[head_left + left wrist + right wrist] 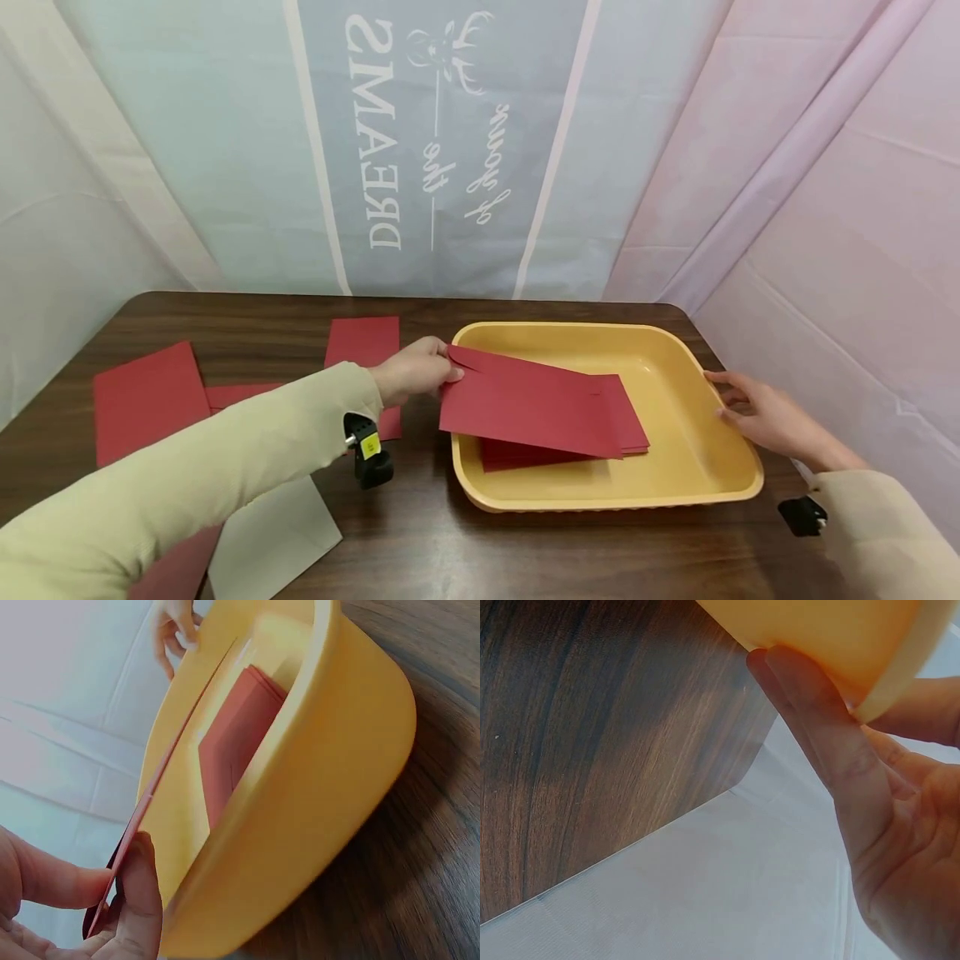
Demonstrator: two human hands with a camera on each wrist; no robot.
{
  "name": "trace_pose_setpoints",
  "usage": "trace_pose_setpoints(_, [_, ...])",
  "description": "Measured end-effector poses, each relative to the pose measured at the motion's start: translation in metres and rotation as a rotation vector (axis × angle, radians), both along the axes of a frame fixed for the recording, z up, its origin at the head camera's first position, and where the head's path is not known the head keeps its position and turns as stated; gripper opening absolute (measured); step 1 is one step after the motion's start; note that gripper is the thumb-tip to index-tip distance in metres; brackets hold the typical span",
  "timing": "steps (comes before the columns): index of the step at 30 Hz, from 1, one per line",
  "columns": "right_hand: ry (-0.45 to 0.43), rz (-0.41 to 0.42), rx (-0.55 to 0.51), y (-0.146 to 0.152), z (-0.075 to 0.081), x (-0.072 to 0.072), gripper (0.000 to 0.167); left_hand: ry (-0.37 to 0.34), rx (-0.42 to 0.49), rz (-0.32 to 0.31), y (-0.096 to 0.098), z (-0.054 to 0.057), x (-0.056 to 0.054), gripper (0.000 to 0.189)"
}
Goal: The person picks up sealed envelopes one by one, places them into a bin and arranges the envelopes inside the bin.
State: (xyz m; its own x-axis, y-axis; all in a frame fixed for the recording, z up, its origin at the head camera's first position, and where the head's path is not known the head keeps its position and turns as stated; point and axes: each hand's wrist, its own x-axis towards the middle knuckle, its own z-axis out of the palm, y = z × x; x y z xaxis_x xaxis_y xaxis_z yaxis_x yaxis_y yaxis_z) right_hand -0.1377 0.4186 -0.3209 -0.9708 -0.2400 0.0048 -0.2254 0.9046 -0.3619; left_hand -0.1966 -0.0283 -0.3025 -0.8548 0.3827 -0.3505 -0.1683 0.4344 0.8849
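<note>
My left hand (420, 367) pinches a red envelope (525, 404) by its left end, thumb on top and fingers beneath. The envelope hangs over the left half of a yellow plastic tub (690, 417), above a small stack of red envelopes (626, 417) on the tub's floor. In the left wrist view the held envelope (161, 772) shows edge-on, apart from the stack (240, 735). With the thumb inside and fingers outside, my right hand (772, 421) grips the tub's right rim; the right wrist view shows the fingers (817, 712) against the outer wall.
More red envelopes (150, 400) lie on the left of the dark wood table (405, 533), with another (363, 342) near the back. A white envelope or sheet (273, 537) lies below my left forearm. Fabric curtains (465, 167) stand behind and beside the table.
</note>
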Motion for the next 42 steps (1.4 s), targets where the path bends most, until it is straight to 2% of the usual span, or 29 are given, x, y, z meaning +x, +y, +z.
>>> trace_pose_setpoints(19, [0.028,0.015,-0.004,0.001,-0.003,0.000,0.049,0.032,0.024,-0.043,0.039,-0.010,-0.004,0.025])
trace_pose_setpoints(23, [0.039,0.022,0.000,0.002,-0.004,0.000,0.048,0.049,-0.015,-0.016,0.047,-0.014,-0.003,0.021])
trace_pose_setpoints(27, [0.049,0.023,-0.002,0.003,-0.005,0.000,0.047,0.069,-0.107,-0.001,0.053,-0.015,-0.002,0.018])
trace_pose_setpoints(32, [0.059,0.025,0.007,0.003,-0.007,0.001,0.047,0.121,-0.266,-0.023,0.058,-0.017,-0.003,0.024])
trace_pose_setpoints(37, [0.057,0.026,0.009,0.003,-0.010,0.001,0.048,0.177,-0.430,-0.076,0.064,-0.020,-0.004,0.045])
trace_pose_setpoints(42, [0.061,0.022,0.013,0.003,-0.012,0.002,0.048,0.153,-0.507,-0.079,0.071,-0.022,-0.004,0.057])
